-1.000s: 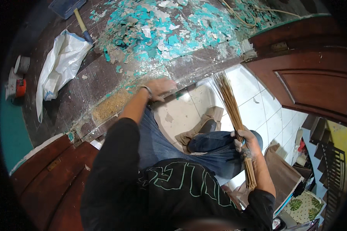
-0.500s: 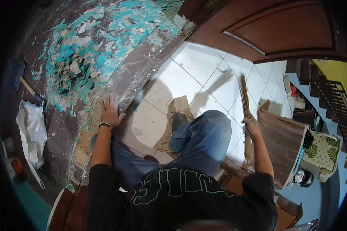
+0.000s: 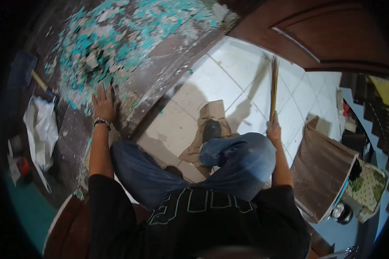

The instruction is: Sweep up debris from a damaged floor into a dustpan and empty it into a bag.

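Observation:
My left hand (image 3: 103, 102) lies palm down with its fingers stretched out, at the lower edge of a heap of turquoise and grey paint flakes (image 3: 116, 45) on the dark raised floor. A beaded bracelet circles that wrist. In my right hand (image 3: 274, 129) is a stick broom (image 3: 274, 88), gripped near its lower part. Its thin brown bristles point up and away over the white tiles. The broom's tips look clear of the flakes, well to their right.
A brown door (image 3: 328, 39) stands at the far right. At left lie a dark dustpan (image 3: 23, 70) with a wooden handle and a white sack (image 3: 41, 131). Brown cloth (image 3: 212, 110) lies around my shoe; a cloth-covered box (image 3: 322, 168) stands to my right.
My left hand has slid left and forward toward the flakes. My right hand has moved forward with the broom, now more upright. The view has shifted a little.

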A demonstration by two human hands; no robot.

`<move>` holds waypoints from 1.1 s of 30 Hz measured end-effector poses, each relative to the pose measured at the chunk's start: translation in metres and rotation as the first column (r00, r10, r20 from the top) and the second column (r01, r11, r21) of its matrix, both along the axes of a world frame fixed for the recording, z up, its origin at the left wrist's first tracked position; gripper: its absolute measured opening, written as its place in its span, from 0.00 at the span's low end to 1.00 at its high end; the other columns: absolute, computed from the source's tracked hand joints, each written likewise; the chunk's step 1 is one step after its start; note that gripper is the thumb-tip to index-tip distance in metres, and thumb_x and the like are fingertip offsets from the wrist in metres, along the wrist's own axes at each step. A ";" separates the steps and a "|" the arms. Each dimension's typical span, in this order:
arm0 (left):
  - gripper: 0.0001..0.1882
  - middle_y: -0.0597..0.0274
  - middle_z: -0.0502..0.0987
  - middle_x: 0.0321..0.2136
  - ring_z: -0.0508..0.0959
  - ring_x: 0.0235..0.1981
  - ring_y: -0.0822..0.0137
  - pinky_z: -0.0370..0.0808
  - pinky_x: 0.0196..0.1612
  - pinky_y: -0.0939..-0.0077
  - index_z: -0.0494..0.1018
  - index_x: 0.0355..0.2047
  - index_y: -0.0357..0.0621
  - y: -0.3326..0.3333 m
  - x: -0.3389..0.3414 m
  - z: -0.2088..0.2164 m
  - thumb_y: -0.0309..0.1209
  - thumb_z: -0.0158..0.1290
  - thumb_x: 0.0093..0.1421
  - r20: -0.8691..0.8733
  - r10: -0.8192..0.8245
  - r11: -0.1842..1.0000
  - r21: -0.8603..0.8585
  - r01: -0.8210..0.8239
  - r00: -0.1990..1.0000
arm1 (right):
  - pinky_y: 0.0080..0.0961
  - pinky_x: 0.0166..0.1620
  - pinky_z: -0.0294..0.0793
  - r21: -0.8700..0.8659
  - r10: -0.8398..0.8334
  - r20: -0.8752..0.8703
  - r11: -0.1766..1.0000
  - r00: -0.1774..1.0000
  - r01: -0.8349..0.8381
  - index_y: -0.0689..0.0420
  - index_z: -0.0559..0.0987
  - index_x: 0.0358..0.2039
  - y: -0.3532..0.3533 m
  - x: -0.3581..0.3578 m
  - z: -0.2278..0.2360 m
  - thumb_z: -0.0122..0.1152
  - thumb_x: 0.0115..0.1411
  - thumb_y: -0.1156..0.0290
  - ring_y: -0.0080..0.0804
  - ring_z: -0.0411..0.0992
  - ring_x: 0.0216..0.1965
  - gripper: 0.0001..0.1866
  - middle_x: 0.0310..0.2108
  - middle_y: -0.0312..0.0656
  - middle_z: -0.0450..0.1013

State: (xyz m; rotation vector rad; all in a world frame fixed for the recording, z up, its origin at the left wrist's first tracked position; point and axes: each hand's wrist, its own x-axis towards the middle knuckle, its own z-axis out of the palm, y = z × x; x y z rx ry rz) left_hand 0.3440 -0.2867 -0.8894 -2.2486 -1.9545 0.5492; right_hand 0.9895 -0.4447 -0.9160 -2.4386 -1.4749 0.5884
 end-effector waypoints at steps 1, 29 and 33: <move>0.37 0.45 0.57 0.59 0.59 0.59 0.48 0.54 0.59 0.52 0.52 0.61 0.44 -0.006 -0.016 0.006 0.48 0.49 0.57 0.115 0.196 0.979 -0.085 -0.187 0.974 | 0.37 0.28 0.72 -0.177 -0.106 -0.176 0.981 0.979 0.074 0.56 0.51 0.63 0.024 -0.029 0.021 0.48 0.55 0.69 0.47 0.73 0.23 0.35 0.22 0.57 0.72; 0.29 0.33 0.66 0.46 0.67 0.49 0.41 0.64 0.54 0.59 0.61 0.46 0.27 -0.133 0.091 -0.118 0.40 0.52 0.53 0.570 0.684 0.725 -0.597 -0.342 0.454 | 0.37 0.34 0.72 -0.417 0.421 -0.329 0.738 0.845 -0.530 0.52 0.58 0.61 -0.162 -0.074 0.036 0.53 0.56 0.72 0.52 0.72 0.30 0.31 0.33 0.55 0.72; 0.27 0.32 0.64 0.46 0.65 0.49 0.40 0.61 0.56 0.57 0.60 0.44 0.24 -0.111 0.134 -0.156 0.36 0.52 0.52 0.690 0.664 0.703 -0.445 -0.554 0.288 | 0.38 0.35 0.72 -0.490 0.411 -0.305 0.706 0.859 -0.512 0.51 0.58 0.61 -0.149 -0.049 0.034 0.53 0.56 0.71 0.52 0.72 0.31 0.32 0.34 0.55 0.72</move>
